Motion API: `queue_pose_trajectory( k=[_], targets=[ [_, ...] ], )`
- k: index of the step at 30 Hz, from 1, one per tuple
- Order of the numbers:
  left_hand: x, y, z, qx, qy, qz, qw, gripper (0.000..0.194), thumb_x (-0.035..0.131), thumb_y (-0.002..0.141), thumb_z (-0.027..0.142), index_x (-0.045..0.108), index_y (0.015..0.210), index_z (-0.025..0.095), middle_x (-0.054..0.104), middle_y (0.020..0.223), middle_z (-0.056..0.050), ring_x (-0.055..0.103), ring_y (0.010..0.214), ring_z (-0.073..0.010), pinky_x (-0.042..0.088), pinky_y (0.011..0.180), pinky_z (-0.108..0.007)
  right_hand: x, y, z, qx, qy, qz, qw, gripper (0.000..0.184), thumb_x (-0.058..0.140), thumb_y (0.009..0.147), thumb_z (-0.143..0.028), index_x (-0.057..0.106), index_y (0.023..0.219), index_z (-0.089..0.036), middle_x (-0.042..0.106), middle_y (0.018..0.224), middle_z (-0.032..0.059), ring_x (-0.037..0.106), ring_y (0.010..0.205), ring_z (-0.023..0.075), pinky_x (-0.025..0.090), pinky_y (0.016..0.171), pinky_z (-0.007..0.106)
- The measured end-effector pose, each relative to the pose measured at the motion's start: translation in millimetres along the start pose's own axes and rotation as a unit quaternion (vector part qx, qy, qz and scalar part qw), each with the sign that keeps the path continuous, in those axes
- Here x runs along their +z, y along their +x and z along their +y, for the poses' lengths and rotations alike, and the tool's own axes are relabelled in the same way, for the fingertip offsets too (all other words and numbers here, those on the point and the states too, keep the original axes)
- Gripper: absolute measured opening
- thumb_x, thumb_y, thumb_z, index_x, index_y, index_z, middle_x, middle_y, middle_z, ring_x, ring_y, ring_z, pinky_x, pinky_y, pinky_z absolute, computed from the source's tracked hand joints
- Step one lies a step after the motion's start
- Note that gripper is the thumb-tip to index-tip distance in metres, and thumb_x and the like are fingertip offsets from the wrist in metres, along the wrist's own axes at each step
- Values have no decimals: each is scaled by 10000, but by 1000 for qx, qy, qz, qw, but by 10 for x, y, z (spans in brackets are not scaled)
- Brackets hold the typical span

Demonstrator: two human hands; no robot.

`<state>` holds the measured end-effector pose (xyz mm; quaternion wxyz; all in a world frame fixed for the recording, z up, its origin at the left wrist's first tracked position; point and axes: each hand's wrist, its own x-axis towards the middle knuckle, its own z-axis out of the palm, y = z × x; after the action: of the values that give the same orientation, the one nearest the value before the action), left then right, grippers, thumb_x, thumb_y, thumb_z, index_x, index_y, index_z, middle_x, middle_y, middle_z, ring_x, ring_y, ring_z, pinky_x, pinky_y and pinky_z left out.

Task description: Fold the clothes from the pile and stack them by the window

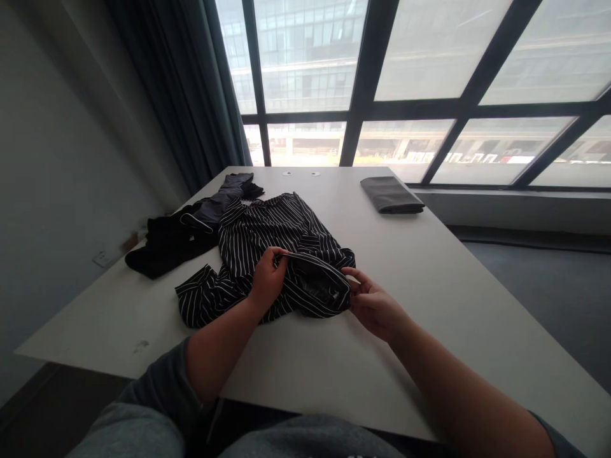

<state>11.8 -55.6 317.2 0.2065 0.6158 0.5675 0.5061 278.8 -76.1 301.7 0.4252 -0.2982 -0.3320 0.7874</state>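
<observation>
A black garment with thin white stripes (267, 242) lies crumpled in the middle of the white table (429, 273). My left hand (268, 280) pinches one end of its waistband or hem, fingers closed on the fabric. My right hand (375, 305) grips the other end of the same band, so the band is stretched between both hands just above the tabletop.
A pile of black and dark grey clothes (186, 229) lies to the left of the striped garment. A folded dark grey cloth (391, 194) sits at the far right of the table. Large windows and a dark curtain (191, 89) stand behind the table.
</observation>
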Motion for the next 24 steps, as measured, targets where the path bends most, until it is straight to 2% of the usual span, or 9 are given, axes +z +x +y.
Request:
queue_pose_trajectory(
  k=[3,6,9,11,12,16,20,22,24],
  targets=[
    [-1,8,-25,-20,-1,1,1000,114,621,984,304,640,1043,207,706,995,-27,671,923,-180,517,886,-319,-8,15,45,0,-49,-16,999,638,723,566,-75,577,1156,-271,683,916,-26,636,767,151,507,711,288],
    [0,7,-29,-14,-3,5,1000,106,614,982,290,638,1044,207,701,1004,-29,666,928,-178,515,874,-312,-53,50,112,-30,-152,10,988,592,701,617,-138,529,1169,-264,641,862,-38,614,771,159,497,713,299],
    [-5,11,-30,-8,-4,10,1000,107,608,981,287,637,1048,210,701,1011,-31,666,936,-179,520,879,-315,-112,85,163,-54,-327,58,942,519,673,690,-193,545,1189,-251,628,852,-35,585,772,155,481,727,303],
    [-11,24,-48,-6,1,16,1000,107,605,978,286,634,1048,211,698,1010,-30,664,934,-179,520,884,-318,-131,93,182,-38,-402,55,913,450,671,727,-211,571,1164,-240,628,845,-31,566,741,144,471,711,298],
    [-13,33,-62,-6,6,19,1000,108,601,979,290,632,1047,212,697,1016,-32,664,942,-181,519,892,-322,-130,92,189,-25,-409,42,911,433,676,741,-219,573,1162,-239,618,828,-36,555,715,137,468,691,292],
    [-20,57,-78,6,56,14,998,123,591,977,277,616,1082,218,687,1109,-63,657,1062,-221,502,976,-384,-68,67,190,1,-283,-30,959,515,753,756,-249,518,1214,-257,573,772,-65,566,678,131,498,659,282],
    [-24,-27,116,131,165,6,978,207,651,928,258,621,1130,224,628,1301,-123,549,1299,-299,390,1132,-488,6,43,158,-21,-134,-52,989,634,855,731,-278,490,1249,-286,670,894,-28,669,777,166,559,744,333],
    [-21,-107,257,187,189,-69,962,114,635,966,317,641,1038,229,682,1169,-104,605,1186,-285,406,1084,-465,24,39,150,-36,-93,-39,994,678,891,709,-282,505,1266,-301,687,922,-22,685,806,174,575,773,354],
    [-10,-181,360,226,177,-195,938,179,642,981,408,652,989,230,713,997,-70,658,992,-251,440,988,-422,27,37,158,-51,-75,-25,996,647,920,683,-287,564,1224,-293,687,908,-23,680,817,173,577,784,353]
  ],
)
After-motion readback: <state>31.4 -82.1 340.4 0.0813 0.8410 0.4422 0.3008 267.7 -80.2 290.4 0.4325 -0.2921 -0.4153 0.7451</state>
